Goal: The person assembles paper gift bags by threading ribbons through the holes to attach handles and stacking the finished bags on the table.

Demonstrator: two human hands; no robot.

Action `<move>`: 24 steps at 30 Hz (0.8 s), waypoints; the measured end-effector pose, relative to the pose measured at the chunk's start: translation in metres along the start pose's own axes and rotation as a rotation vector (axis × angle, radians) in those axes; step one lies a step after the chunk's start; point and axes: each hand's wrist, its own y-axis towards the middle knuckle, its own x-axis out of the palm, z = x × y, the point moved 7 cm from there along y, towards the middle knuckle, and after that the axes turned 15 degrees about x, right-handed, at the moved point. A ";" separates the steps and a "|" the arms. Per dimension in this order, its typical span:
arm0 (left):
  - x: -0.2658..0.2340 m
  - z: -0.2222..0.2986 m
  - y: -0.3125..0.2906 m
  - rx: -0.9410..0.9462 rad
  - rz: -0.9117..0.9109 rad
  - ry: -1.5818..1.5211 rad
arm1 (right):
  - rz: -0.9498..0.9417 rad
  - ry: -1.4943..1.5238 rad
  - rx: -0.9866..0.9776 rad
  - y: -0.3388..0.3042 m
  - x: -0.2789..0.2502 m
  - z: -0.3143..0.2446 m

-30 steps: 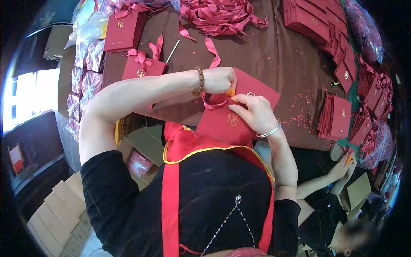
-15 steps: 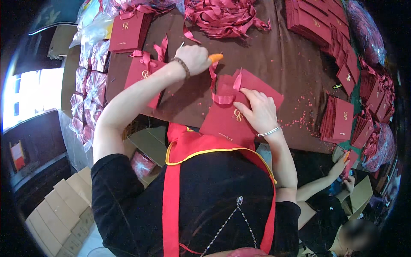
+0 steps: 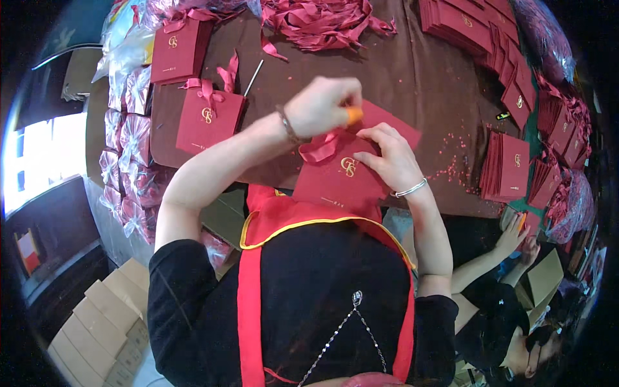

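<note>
A dark red paper gift bag (image 3: 322,184) with gold lettering lies in front of me at the table's near edge. Its upper edge is gripped by my right hand (image 3: 391,158), thumb in front and fingers bent over it. Just above that edge, my left hand (image 3: 325,106) is closed round a small tool with an orange handle (image 3: 354,116); the tool's working end is hidden, and the hand is slightly blurred. A loop of red ribbon (image 3: 319,148) hangs over the bag beneath my left hand. Behind it another red sheet or bag (image 3: 393,126) shows.
Finished-looking bags with ribbons (image 3: 209,119) lie left, beside a thin white rod (image 3: 254,77). A ribbon heap (image 3: 322,22) sits at the back. Stacked bags (image 3: 506,168) stand right, near scattered red bits. Wrapped bundles (image 3: 135,132) line the left. A co-worker's hand (image 3: 509,238) works lower right.
My left hand has moved right and down with the orange-handled tool, from beside the bag to its upper edge. My right hand still grips the bag. The view has shifted slightly.
</note>
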 end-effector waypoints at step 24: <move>0.024 0.034 -0.036 0.179 0.042 0.285 | -0.178 0.642 0.504 -0.031 0.011 0.060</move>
